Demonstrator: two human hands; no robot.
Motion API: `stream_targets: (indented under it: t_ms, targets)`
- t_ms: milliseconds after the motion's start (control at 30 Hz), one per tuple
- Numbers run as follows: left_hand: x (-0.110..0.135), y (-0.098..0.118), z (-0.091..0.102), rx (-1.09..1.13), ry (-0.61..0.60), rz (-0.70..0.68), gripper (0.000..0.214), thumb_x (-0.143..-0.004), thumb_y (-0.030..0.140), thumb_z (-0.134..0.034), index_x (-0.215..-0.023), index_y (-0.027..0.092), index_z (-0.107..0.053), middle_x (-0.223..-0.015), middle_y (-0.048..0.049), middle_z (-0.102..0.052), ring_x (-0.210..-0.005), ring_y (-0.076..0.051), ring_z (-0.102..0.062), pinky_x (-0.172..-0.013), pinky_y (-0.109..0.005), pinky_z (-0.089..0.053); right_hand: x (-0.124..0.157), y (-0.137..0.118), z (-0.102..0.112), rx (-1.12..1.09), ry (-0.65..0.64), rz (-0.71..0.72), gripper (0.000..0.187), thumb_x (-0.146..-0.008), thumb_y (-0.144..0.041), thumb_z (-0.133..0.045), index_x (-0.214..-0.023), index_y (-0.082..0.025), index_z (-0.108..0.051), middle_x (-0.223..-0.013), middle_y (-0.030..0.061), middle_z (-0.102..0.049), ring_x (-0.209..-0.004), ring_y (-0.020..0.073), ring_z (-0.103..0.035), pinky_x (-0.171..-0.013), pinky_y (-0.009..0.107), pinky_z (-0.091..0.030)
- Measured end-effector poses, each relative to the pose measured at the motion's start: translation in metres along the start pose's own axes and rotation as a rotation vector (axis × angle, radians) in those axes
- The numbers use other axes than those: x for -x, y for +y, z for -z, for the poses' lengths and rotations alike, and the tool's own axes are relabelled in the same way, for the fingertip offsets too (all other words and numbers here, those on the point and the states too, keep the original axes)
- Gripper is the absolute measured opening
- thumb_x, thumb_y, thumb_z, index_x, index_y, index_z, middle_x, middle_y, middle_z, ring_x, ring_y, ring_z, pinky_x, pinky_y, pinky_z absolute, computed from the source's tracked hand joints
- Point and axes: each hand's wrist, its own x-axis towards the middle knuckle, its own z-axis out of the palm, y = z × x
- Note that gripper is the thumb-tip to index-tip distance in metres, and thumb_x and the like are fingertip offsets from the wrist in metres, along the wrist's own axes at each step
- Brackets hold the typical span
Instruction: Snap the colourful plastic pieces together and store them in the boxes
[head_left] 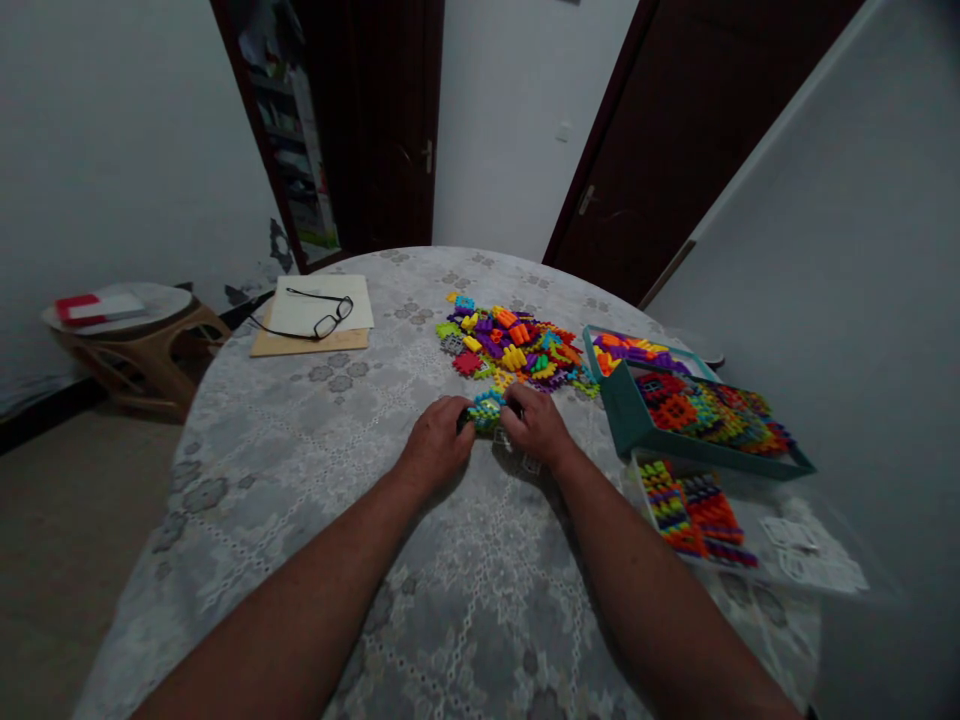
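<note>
Just in front of the heap, my left hand (439, 442) and my right hand (535, 424) close on opposite sides of a small cluster of notched plastic building pieces (487, 408). Blue and green show on the cluster; the fingers hide its ends. Dark parts sit by the fingertips of both hands, too small to make out. Right beyond the hands lies a loose heap of coloured interlocking pieces (514, 345), in red, yellow, purple, orange and green. A few clear or white pieces (530, 463) lie on the cloth beside my right wrist.
A teal box (626, 425) holding sorted pieces stands at the right, overlapping another box behind it. Nearer is a clear plastic tray (757, 520) with stacked pieces and white parts. Glasses (326, 325) rest on papers (360, 290) at the left. A patterned cloth (300, 480) covers the table.
</note>
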Motion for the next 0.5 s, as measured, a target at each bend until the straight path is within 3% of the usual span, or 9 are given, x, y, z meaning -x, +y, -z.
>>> stream_targets:
  t_ms: [133, 300, 400, 500]
  targets:
    - [0.0, -0.003, -0.002, 0.004, 0.022, -0.007, 0.03, -0.095, 0.015, -0.059, -0.121, 0.016, -0.074, -0.119, -0.0136, -0.077, -0.113, -0.028, -0.072, -0.109, -0.043, -0.056, 0.002, -0.006, 0.002, 0.114, -0.087, 0.042, 0.008, -0.089, -0.029, -0.056, -0.085, -0.024, -0.061, -0.078, 0.0013, -0.061, -0.072, 0.0196, -0.05, -0.069, 0.031, -0.035]
    - [0.001, -0.005, -0.003, -0.01, 0.011, -0.019, 0.036, -0.096, 0.016, -0.06, -0.129, 0.017, -0.073, -0.125, -0.0133, -0.077, -0.119, -0.028, -0.071, -0.112, -0.044, -0.055, 0.004, -0.01, 0.003, 0.108, -0.112, 0.075, 0.015, -0.091, -0.028, -0.052, -0.09, -0.023, -0.067, -0.089, 0.005, -0.067, -0.083, 0.0222, -0.059, -0.078, 0.031, -0.043]
    - [0.001, -0.006, -0.004, -0.005, -0.006, -0.032, 0.038, -0.097, 0.016, -0.059, -0.133, 0.018, -0.072, -0.128, -0.0128, -0.076, -0.121, -0.028, -0.071, -0.115, -0.045, -0.054, 0.002, -0.006, 0.001, -0.049, -0.067, 0.067, 0.024, -0.093, -0.025, -0.047, -0.096, -0.023, -0.071, -0.095, 0.0055, -0.071, -0.092, 0.0233, -0.066, -0.087, 0.032, -0.049]
    - [0.001, -0.007, -0.007, -0.004, -0.005, -0.022, 0.044, -0.094, 0.013, -0.06, -0.137, 0.02, -0.07, -0.134, -0.0121, -0.075, -0.128, -0.028, -0.068, -0.12, -0.045, -0.051, -0.001, 0.002, -0.003, -0.062, 0.094, -0.088, 0.029, -0.092, -0.02, -0.044, -0.096, -0.023, -0.073, -0.097, 0.0061, -0.074, -0.096, 0.024, -0.068, -0.092, 0.033, -0.052]
